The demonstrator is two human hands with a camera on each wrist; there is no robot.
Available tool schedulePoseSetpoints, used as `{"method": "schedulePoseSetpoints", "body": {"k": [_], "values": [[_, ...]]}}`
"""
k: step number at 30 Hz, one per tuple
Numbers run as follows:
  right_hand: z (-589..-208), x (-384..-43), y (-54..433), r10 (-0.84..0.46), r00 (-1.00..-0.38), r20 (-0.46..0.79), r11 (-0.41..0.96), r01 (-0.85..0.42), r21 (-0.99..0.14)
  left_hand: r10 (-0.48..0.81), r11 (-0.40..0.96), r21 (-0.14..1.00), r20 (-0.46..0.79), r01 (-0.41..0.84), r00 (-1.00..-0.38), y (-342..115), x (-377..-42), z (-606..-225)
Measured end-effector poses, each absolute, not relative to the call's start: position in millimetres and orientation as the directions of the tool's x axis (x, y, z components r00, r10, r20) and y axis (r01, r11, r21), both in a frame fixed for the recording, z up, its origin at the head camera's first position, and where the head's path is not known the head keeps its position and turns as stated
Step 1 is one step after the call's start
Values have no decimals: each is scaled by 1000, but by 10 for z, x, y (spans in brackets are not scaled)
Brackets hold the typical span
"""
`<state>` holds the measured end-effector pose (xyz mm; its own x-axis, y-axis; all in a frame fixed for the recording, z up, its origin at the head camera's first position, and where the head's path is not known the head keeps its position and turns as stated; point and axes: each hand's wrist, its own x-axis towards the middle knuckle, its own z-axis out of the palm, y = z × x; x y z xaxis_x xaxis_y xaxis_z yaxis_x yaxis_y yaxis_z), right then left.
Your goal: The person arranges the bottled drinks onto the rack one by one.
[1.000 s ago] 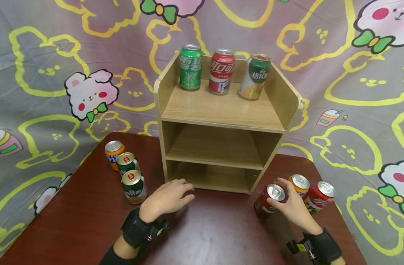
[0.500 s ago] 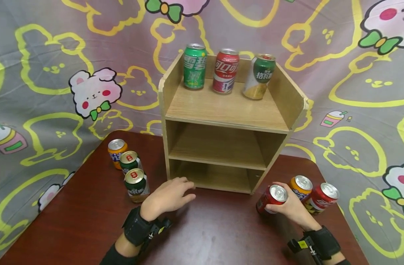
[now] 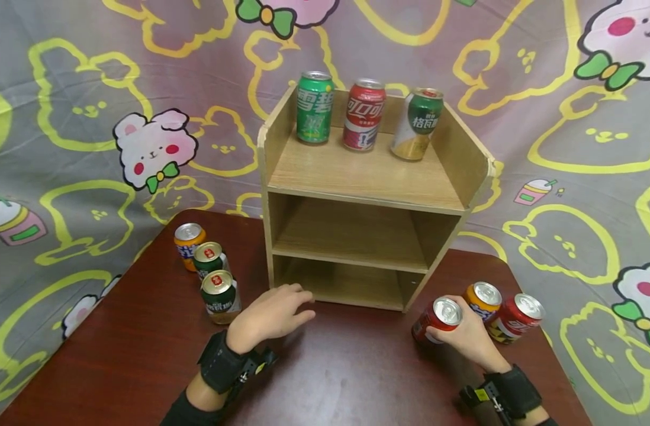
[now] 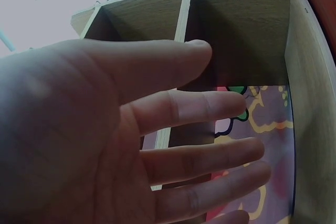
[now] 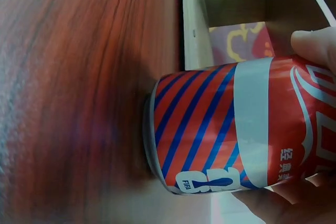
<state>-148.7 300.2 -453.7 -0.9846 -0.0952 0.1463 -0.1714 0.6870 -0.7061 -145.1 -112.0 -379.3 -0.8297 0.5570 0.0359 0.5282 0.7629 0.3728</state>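
Note:
A red cola can (image 3: 430, 322) with blue stripes near its base stands on the table at the right, and my right hand (image 3: 466, 334) grips it around its upper part. Thumb and fingers lie on opposite sides of this can (image 5: 210, 124) in the right wrist view. My left hand (image 3: 272, 316) hovers in front of the shelf with nothing in it. Its fingers (image 4: 199, 158) are spread and nearly straight in the left wrist view. Just behind the gripped can are an orange can (image 3: 483, 300) and another red cola can (image 3: 517, 319).
A wooden shelf unit (image 3: 351, 201) stands at the back; its top holds a green can (image 3: 314, 109), a red cola can (image 3: 364, 115) and a green-white can (image 3: 418, 124). On the left are an orange can (image 3: 189, 245) and two dark green cans (image 3: 220, 299).
My right hand has closed its fingers and thumb around the red cola can, which stays in place on the table. The left hand has kept its pose. The head view shifted slightly.

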Motion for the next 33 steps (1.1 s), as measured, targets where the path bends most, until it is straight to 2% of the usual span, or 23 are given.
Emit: {"method": "schedulePoseSetpoints", "body": {"k": [6, 11, 17, 26, 33], "values": [[-4335, -1408, 2952, -145, -967, 211, 692, -251, -677, 555, 764, 372, 37, 527, -831, -1132, -1459, -3802], [-4038, -1316, 2869, -219, -937, 270, 647, -347, -679, 550, 765, 380, 33, 520, -834, -1137, -1465, -3798], [-3687, -1244, 2787, -275, -916, 291, 670, -400, -625, 554, 761, 390, 23, 518, -832, -1130, -1465, -3798], [-3042, -1251, 2587, -408, -836, 367, 532, -544, -649, 551, 761, 397, 21, 513, -834, -1124, -1454, -3789], [-2611, -1330, 2411, -444, -807, 390, 523, -586, -619, 560, 755, 402, 16, 518, -828, -1119, -1444, -3782]]}}
